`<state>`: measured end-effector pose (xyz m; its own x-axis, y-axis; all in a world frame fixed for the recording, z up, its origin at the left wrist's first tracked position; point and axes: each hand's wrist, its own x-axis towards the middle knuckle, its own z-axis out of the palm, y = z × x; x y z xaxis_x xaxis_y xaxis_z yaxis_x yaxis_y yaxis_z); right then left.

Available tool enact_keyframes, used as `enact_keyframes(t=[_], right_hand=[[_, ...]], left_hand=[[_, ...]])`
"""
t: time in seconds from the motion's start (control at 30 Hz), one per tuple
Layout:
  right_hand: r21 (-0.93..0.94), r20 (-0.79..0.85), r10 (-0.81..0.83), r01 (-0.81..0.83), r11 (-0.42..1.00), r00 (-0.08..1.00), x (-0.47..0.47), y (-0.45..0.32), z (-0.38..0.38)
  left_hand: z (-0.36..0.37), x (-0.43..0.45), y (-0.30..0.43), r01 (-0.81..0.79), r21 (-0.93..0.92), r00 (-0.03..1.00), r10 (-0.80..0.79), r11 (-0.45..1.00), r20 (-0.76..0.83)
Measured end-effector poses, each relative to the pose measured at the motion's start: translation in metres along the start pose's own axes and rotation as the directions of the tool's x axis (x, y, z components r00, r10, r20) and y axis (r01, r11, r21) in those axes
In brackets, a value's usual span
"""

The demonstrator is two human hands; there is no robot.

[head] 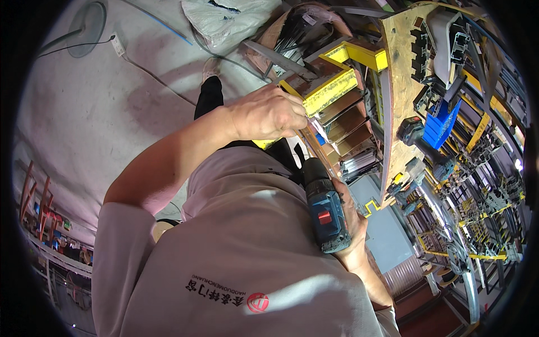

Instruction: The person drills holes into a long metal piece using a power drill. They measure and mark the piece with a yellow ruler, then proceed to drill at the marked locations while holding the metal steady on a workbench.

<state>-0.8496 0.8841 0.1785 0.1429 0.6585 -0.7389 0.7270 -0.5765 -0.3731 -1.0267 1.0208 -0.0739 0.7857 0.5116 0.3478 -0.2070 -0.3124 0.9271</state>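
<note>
My right hand (353, 215) is wrapped around a dark blue cordless drill (326, 210) with a red switch on its body. The drill lies close against my shirt, its black chuck towards my feet. My left hand (271, 113) is curled, knuckles up, beside a yellow-edged cart (332, 90). Its fingertips are at the upper end of a narrow brownish strip (318, 147), which runs down towards the drill. Whether the fingers grip the strip is hidden. A yellow piece (267, 143) shows just under my left wrist.
Cardboard-lined compartments (345, 122) fill the cart. On a wooden board (398, 84) to the right are profile offcuts (419, 50), a blue plastic bin (442, 122) and another cordless tool (425, 147). Cables and a power strip (118, 45) lie on the floor at left; a white sack (227, 21) is ahead.
</note>
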Motion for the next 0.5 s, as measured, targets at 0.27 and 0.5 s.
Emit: enact_keyframes(t=[0.27,0.5], right_hand=[[0.06,0.03,0.039,-0.041,0.997,0.999,0.001,0.005,-0.004],[0.482,0.111,0.182,-0.213,0.85,0.977,0.005,0.005,-0.004]], left_hand=[[0.001,0.001,0.001,0.003,0.017,1.0,-0.003,1.0,-0.002],[0.001,0.001,0.001,0.005,0.023,1.0,-0.005,1.0,-0.01]])
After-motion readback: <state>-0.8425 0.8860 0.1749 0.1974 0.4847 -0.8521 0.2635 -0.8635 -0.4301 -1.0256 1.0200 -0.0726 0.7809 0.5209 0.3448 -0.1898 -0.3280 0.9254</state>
